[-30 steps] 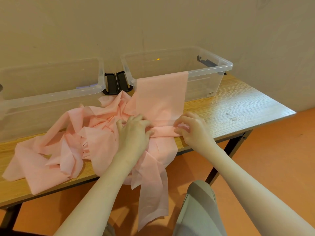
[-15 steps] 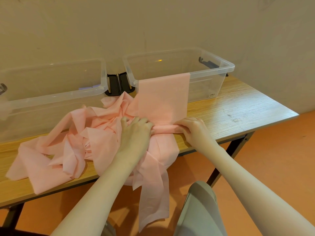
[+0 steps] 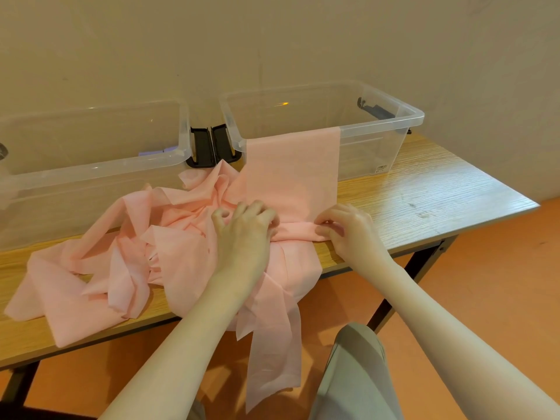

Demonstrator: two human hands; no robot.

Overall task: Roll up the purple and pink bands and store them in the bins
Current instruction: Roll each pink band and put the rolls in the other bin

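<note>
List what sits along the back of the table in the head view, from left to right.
Left clear plastic bin → pair of black lid clips → right clear plastic bin, with the flat pink band draped over its front rim.

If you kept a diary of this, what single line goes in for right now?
step: rolling pink band | left hand: grips roll | right hand: pinches roll | band end: draped over right bin | stored: not yet

Pale pink band [image 3: 291, 174], plain; clear bins [image 3: 378, 137] w/ black latches [image 3: 212, 145]; small purple patch [image 3: 154, 152] in left bin; light wood-grain worktop [image 3: 424, 192]; orange floor [image 3: 500, 283]; beige wall [image 3: 272, 40].
</note>
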